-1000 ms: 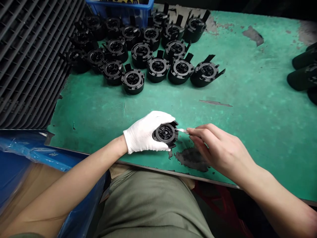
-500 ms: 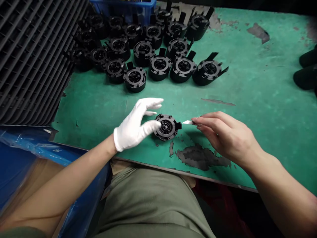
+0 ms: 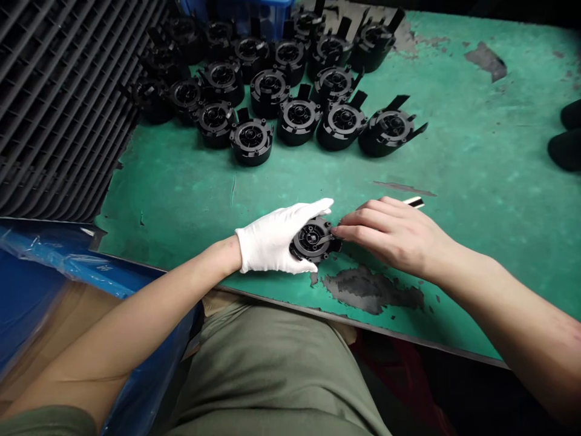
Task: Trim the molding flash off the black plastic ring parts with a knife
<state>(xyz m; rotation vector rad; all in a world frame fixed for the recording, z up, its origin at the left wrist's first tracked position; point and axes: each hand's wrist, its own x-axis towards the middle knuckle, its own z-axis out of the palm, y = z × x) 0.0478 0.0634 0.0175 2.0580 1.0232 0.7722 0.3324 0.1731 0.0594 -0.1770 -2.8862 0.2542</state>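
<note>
My left hand (image 3: pixel 275 241), in a white glove, is closed around the left side of a round black plastic housing (image 3: pixel 312 237) near the table's front edge. The thumb curls below the part and the fingers lie along its far side. My bare right hand (image 3: pixel 385 230) is closed on a slim knife (image 3: pixel 414 202), whose pale and dark handle end sticks out behind the knuckles. Its fingertips meet the housing's right rim, by a tab. The fingers hide the knife's blade.
Several similar black housings (image 3: pixel 252 140) with upright tabs stand in rows at the back left, before a blue bin (image 3: pixel 254 18). A black slatted rack (image 3: pixel 68 103) borders the left. Dark cylinders (image 3: pixel 565 148) stand at the right. The green tabletop (image 3: pixel 476 242) has peeled patches.
My left hand has moved right and closed around the housing. My right hand has come left to the housing's rim, and the knife blade that showed before is now hidden.
</note>
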